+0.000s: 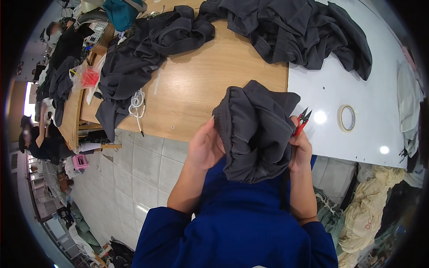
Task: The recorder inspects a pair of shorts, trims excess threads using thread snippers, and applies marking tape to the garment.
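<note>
A dark grey garment (261, 129) with a gathered, elastic-looking waistband hangs bunched between my hands, over the table's front edge. My left hand (206, 145) grips it at the waistband side, its fingers partly hidden behind the cloth. At the other side my right hand (301, 147) holds the garment and also a pair of red-handled thread snips (302, 121). The snips' dark blades point up and away from the cloth, slightly apart.
More dark grey garments lie heaped on the wooden table (187, 94) and on the white table (357, 89). A tape roll (346, 118) lies at right, a coiled white cord (136, 105) at left. Cream cloth bundles (366, 214) sit low right. Other people are at far left.
</note>
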The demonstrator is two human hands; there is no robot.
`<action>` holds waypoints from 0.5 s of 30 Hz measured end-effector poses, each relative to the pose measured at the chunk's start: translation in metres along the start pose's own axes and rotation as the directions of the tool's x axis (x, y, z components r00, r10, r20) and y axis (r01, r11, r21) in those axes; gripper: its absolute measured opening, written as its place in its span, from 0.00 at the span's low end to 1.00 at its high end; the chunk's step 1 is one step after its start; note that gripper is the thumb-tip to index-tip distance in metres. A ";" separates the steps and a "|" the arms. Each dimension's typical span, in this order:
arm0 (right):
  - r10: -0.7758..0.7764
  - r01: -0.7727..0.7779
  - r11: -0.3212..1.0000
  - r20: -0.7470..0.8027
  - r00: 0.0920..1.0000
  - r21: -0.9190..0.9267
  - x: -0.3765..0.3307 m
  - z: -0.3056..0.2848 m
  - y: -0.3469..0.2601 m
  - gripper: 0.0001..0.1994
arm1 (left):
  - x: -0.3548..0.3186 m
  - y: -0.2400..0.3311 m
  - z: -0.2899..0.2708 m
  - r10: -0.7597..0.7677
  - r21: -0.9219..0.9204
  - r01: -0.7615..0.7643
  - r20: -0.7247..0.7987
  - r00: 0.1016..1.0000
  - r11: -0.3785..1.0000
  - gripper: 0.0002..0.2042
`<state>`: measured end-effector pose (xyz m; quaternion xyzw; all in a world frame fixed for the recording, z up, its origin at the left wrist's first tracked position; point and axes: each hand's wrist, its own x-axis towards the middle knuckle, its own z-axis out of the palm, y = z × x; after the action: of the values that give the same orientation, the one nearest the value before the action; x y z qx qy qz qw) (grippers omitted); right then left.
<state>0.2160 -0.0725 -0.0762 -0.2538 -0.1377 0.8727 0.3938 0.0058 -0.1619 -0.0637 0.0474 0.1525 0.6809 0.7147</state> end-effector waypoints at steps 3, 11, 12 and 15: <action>-0.030 0.030 0.999 -0.024 0.999 -0.023 0.000 0.001 -0.003 0.13 | -0.004 0.005 -0.003 0.024 0.080 -0.023 0.000 1.000 0.996 0.23; -0.705 0.506 0.440 0.064 0.706 -0.742 0.002 -0.001 -0.006 0.11 | -0.004 0.009 0.004 0.034 0.401 -0.006 -0.064 0.997 0.916 0.22; -0.714 0.519 0.380 0.114 0.691 -0.766 0.002 0.000 -0.010 0.11 | -0.003 0.008 0.007 0.071 0.517 0.021 -0.158 0.985 0.856 0.20; -0.723 0.546 0.303 0.185 0.666 -0.781 0.001 0.004 -0.018 0.11 | 0.002 0.010 0.008 0.090 0.496 0.042 -0.240 0.967 0.868 0.20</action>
<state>0.2248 -0.0604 -0.0655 -0.4094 -0.5529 0.4569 0.5639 -0.0016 -0.1577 -0.0532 0.1434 0.4125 0.6279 0.6442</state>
